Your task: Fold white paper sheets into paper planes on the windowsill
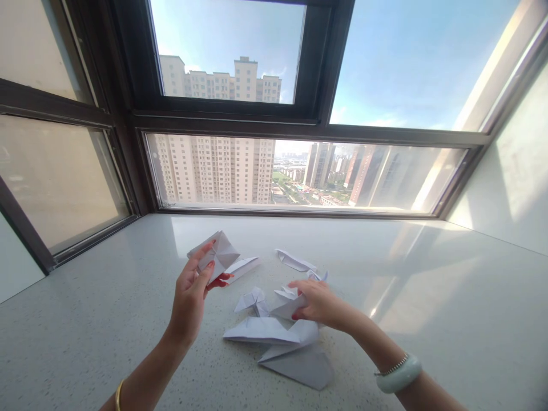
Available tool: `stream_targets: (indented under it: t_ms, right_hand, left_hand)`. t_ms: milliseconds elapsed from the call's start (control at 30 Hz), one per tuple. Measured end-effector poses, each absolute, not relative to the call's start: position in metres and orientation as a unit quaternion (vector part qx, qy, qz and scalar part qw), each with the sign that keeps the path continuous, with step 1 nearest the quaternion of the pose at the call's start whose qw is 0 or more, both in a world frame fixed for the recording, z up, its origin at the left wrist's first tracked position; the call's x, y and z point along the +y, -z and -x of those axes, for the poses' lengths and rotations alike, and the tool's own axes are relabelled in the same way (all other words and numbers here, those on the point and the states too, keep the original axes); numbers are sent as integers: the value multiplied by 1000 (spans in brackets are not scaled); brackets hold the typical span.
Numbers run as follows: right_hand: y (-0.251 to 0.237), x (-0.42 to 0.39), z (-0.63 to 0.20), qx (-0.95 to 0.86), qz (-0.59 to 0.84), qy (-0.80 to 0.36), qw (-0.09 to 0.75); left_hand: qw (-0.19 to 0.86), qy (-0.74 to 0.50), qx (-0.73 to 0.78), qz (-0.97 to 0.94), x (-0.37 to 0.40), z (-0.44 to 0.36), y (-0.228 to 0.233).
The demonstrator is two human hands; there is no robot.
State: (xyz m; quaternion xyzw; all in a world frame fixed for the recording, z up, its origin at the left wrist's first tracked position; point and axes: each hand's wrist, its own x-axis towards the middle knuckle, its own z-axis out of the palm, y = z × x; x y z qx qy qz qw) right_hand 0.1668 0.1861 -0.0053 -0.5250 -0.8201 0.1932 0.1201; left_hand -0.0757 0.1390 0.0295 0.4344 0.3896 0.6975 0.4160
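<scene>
Wide white sill [107, 319] under a dark-framed window [317, 123]; tower blocks and sky beyond the glass.

Left hand [192, 297] raised above the sill, near its middle. Thumb and fingers pinch a folded paper [218, 254], creased into a squarish shape, lifted clear of the surface. Gold bangle [118, 395] on the left wrist.

Right hand [317, 301] low, just right of centre, palm down. Fingers curl onto a small folded piece [287, 302], gripping its edge; that piece lies on the sill among the others. Pale bangle [398, 374] and a thin chain on the right wrist.

Other folded papers on the sill:
- narrow boat shape [243, 266], just behind the left hand, toward the window
- flat pointed piece [295, 261], farther back, right of the boat shape
- small crumpled fold [253, 299], between the two hands
- long flat piece [261, 331], nearer the front edge, below the right hand
- paper plane [299, 365], nearest the front edge, touching the long piece

Sun falls across the right part of the sill and the white side wall [509, 171].
</scene>
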Motion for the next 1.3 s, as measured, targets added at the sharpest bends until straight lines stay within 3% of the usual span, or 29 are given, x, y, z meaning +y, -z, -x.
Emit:
stream_targets:
  t_ms: [367, 867, 967, 1100, 1300]
  right_hand:
    - [-11, 200, -207, -693, 491, -428, 308]
    - [-12, 197, -203, -664, 487, -459, 333]
    - [-7, 196, -199, -672, 511, -437, 310]
    - [2, 194, -197, -729, 565, -297, 246]
    - [-8, 197, -213, -763, 577, -150, 250]
  left_hand:
    - [412, -704, 390, -428, 140, 77, -30]
    - [401, -703, 403, -428, 138, 77, -33]
    - [397, -702, 406, -430, 136, 75, -36]
    - [398, -703, 402, -431, 136, 75, -36]
    - [401, -700, 401, -434, 138, 77, -36]
